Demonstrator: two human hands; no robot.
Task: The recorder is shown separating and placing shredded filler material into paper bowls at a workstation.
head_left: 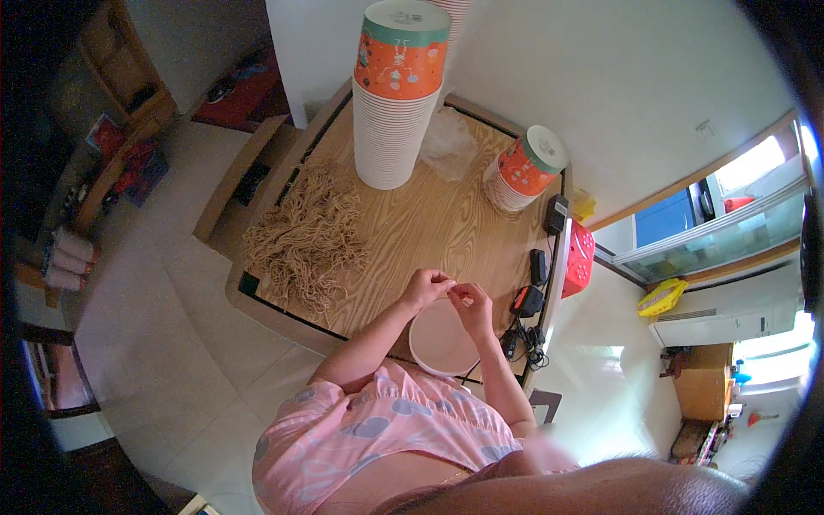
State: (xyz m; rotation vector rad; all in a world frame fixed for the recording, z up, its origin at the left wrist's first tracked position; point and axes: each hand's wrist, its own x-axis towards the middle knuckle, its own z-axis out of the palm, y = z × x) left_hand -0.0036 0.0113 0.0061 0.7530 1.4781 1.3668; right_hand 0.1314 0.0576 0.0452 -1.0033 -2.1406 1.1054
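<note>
My left hand [424,289] and my right hand [474,308] meet over the near side of the table, fingertips pinched close together. Whatever sits between the fingers is too small to make out. Just below them, at the table's near edge, is a white paper bucket [439,342], its round opening facing up and partly covered by my right hand and forearm. To the left lies a loose heap of tan twisted cords [311,240]. Beyond, a tall stack of upside-down paper buckets [397,129] rises, the top one orange and green.
A shorter stack of orange-and-green buckets [525,167] stands at the table's far right. Crumpled clear plastic [448,144] lies behind the tall stack. Black power adapters [527,300] and cables line the right edge. A red plastic stool or basket [578,260] stands beyond that edge.
</note>
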